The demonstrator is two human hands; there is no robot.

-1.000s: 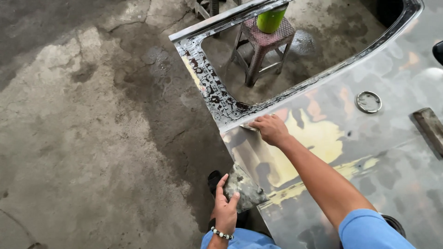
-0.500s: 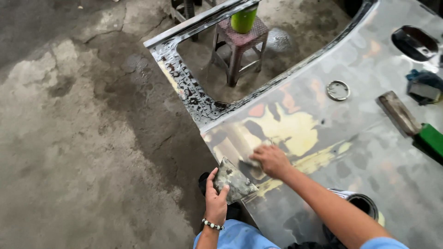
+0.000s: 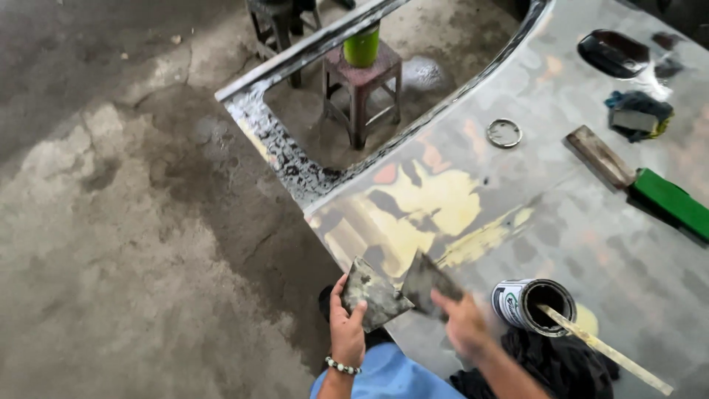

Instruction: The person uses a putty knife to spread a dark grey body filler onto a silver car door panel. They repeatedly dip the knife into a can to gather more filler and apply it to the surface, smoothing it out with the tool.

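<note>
Left hand (image 3: 347,332) is clenched on a flat, grey-smeared putty board (image 3: 371,292), held at the near edge of the metal panel (image 3: 561,222). Right hand (image 3: 464,325) – blurred – grips a 2nd spreader blade (image 3: 427,282), its edge touching the board. Just right sits an open can (image 3: 533,301) w/ a stir stick (image 3: 602,347). Yellow filler patch (image 3: 436,203) lies beyond.
</note>
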